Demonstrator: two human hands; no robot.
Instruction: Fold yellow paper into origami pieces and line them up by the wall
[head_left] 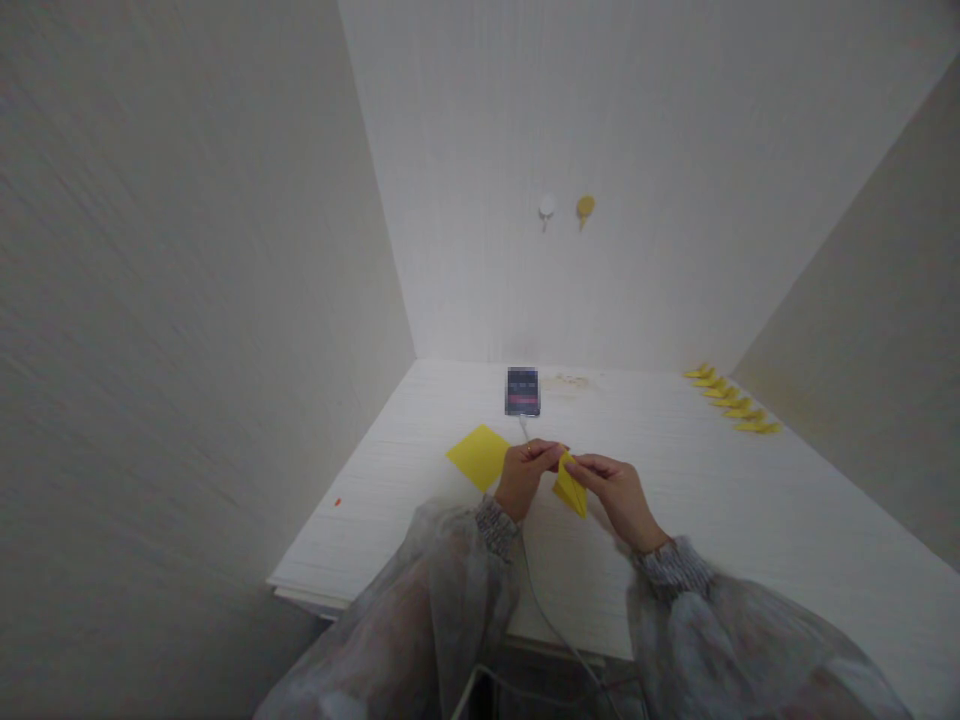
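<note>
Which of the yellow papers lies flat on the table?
The square sheet beside the left hand; the held paper and the paper row at far right are folded.

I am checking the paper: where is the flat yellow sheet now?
In the head view, the sheet lies on the white table, just left of the left hand and lower-left of the device.
</note>
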